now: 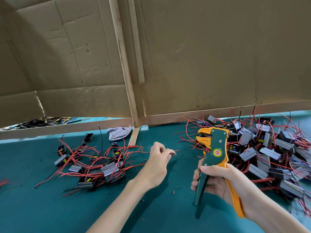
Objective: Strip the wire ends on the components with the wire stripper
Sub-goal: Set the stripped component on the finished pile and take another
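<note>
Creased cardboard sheets [210, 56] wall off the back of a teal worktop [33, 207], framed by a pale wooden post [125, 64] and a low wooden rail [67, 127]. A crumpled grey cloth [119, 132] lies at the post's foot; beyond the rail at left, a tangle of dark and yellow cables [43, 121].

We logged two piles of components on the table [33, 207]: left pile [94, 163] and right pile [269, 148], well apart. Between them the left hand [156, 163] pinched a wire [176, 150] running back toward the left pile. Right of it, the right hand [217, 180] held the stripper [213, 148] upright, before the right pile. Behind stood cardboard [202, 56] and a post [124, 64]; a rag [119, 132] lay at its foot.
</note>
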Action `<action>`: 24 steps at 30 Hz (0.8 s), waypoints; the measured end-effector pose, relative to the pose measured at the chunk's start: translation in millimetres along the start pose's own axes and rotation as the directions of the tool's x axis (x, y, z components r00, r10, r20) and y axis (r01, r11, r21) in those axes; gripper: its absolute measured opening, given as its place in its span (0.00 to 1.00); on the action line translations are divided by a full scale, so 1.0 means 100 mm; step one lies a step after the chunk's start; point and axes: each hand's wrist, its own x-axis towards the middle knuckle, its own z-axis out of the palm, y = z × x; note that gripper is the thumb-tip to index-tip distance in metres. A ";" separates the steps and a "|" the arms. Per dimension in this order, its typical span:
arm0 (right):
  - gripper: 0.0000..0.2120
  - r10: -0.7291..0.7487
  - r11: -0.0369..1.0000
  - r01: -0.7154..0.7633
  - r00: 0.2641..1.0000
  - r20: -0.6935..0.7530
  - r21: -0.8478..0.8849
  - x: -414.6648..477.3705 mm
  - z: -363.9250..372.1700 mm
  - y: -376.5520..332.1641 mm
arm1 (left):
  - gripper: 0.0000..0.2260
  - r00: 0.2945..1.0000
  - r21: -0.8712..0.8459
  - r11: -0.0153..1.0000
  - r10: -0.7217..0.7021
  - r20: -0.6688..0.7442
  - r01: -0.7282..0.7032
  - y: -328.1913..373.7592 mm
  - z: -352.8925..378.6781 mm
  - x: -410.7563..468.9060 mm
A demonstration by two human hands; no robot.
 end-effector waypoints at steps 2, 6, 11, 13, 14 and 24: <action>0.15 0.005 1.000 -0.005 1.000 0.002 -0.004 0.00 0.01 0.00 | 0.17 0.999 0.084 0.996 0.031 -0.034 -0.028 -0.02 0.02 0.01; 0.15 0.018 1.000 -0.017 1.000 0.009 -0.020 -0.01 0.03 -0.01 | 0.12 0.990 -0.083 0.997 -0.011 -0.143 -0.001 0.01 -0.04 0.03; 0.12 0.056 0.998 -0.054 0.996 0.071 -0.033 -0.04 0.03 0.00 | 0.06 0.967 -0.500 0.864 -0.167 -0.192 0.050 0.18 -0.19 0.03; 0.12 0.060 0.998 -0.058 0.993 0.106 -0.027 -0.06 0.05 -0.01 | 0.05 0.973 -0.512 0.859 -0.131 -0.192 0.014 0.27 -0.30 0.05; 0.10 0.054 0.998 -0.051 0.992 0.117 -0.025 -0.06 0.06 -0.01 | 0.04 0.975 -0.507 0.862 -0.104 -0.198 -0.011 0.32 -0.37 0.06; 0.07 -0.023 1.000 0.021 0.979 0.203 0.012 -0.13 0.13 -0.02 | 0.04 0.967 -0.349 0.920 0.098 -0.237 -0.178 0.77 -0.66 -0.04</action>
